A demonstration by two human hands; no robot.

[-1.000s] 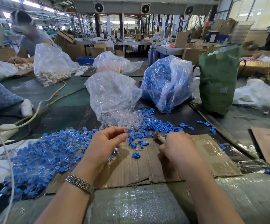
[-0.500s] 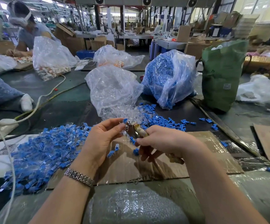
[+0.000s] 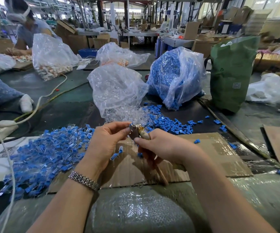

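Note:
My right hand (image 3: 162,147) grips a small hand tool (image 3: 143,132) with a worn tan handle and a metal head, held above the cardboard sheet (image 3: 216,153). My left hand (image 3: 105,140) pinches a small blue plastic part (image 3: 131,125) against the tool's metal head. The two hands meet over the middle of the cardboard. A pile of assembled blue pieces (image 3: 40,158) lies to the left. Loose blue caps (image 3: 169,123) are scattered beyond the hands, beside spilled clear plastic parts (image 3: 127,113).
A clear bag (image 3: 117,88) of transparent parts and a clear bag of blue parts (image 3: 174,76) stand behind. A green bag (image 3: 229,73) stands at the right. White cables (image 3: 35,106) cross the left. Another person (image 3: 28,29) works at the far left. Bubble wrap (image 3: 135,212) covers the near edge.
My right hand rose from the cardboard with the tool and turned it toward my left hand. My left hand brought a blue part up to the tool's head.

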